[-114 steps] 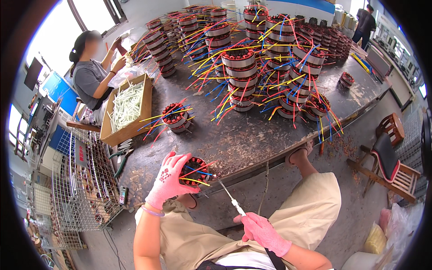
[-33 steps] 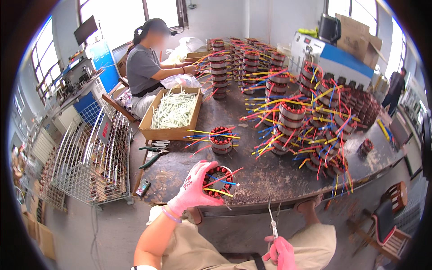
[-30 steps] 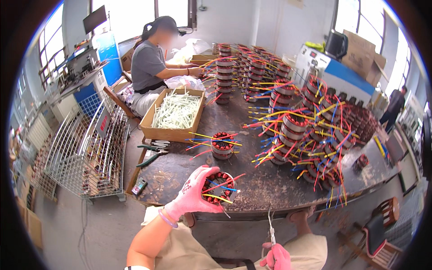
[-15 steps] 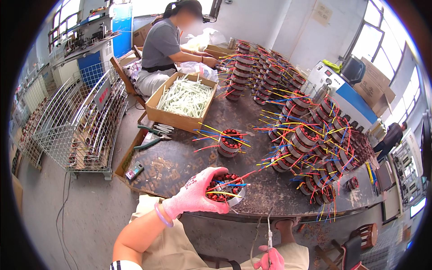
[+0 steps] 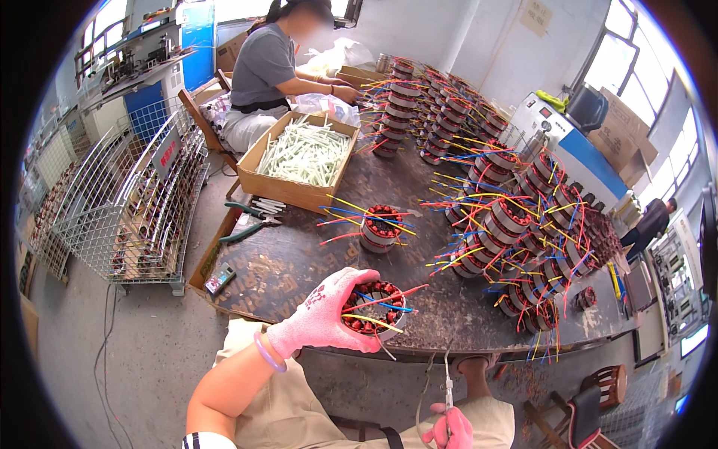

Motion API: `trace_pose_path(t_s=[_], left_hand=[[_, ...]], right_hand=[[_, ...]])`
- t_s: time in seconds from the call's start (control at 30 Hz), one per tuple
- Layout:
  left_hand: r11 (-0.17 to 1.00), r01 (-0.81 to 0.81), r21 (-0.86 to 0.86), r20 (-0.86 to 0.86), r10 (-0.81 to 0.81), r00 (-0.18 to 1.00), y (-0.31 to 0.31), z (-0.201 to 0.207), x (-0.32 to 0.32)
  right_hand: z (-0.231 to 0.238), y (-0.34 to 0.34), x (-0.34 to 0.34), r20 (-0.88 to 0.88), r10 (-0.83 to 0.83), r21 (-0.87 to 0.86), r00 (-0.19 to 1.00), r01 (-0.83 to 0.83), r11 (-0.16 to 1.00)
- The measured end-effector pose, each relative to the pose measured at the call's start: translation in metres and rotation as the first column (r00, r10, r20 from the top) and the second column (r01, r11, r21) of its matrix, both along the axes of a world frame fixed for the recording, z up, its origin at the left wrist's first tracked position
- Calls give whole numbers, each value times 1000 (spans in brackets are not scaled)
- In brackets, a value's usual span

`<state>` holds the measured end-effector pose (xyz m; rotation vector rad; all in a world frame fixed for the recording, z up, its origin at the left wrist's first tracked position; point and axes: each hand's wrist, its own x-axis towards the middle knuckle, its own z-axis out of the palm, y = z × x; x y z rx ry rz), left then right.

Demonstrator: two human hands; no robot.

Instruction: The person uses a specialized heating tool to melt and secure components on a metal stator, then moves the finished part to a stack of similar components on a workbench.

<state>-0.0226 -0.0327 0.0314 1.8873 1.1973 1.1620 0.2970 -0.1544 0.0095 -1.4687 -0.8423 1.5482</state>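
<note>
My left hand (image 5: 325, 313), in a pink glove, grips a motor stator (image 5: 374, 308) by its outer side over the table's near edge. Red copper windings ring its open bore, and red, blue and yellow wires cross its top. Low in the picture, my right hand (image 5: 451, 429), also gloved, is closed around a slim grey pen-like tool (image 5: 449, 393) with a thin tip pointing up. A cord hangs beside it; its exact kind is unclear. Farther in on the table, a second stator (image 5: 380, 230) stands upright with its wires spread sideways.
Stacked stators (image 5: 497, 224) crowd the table's right side. A cardboard box (image 5: 292, 193) of white sleeves stands left, near green-handled pliers (image 5: 243, 230) and a small device (image 5: 220, 278). A person (image 5: 262, 71) sits at the far left. Wire cages (image 5: 127, 224) stand on the floor.
The held stator has turned slightly in my left hand, and a wire end now sticks out below its near rim. My right hand keeps its hold low down. The view has shifted a little.
</note>
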Motion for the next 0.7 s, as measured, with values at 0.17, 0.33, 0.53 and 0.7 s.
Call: trace_pose_path(t_s=[0.17,0.33,0.53,0.7], left_hand=[[1000,-4,-1,-44,4,999,-1,0,1],[1000,10,7,-35,-10,999,2,-4,1],[1000,23,-2,-37,-23,999,4,-5,3],[977,-90,192,-228,134,964,3,-5,7]], right_hand=[[-10,1,3,-63,-10,-25,998,9,1000],[-8,1,2,-77,1,-8,997,-1,1000],[-9,0,4,-84,-2,-3,996,2,1000],[0,-1,1,-69,69,23,995,-67,997]])
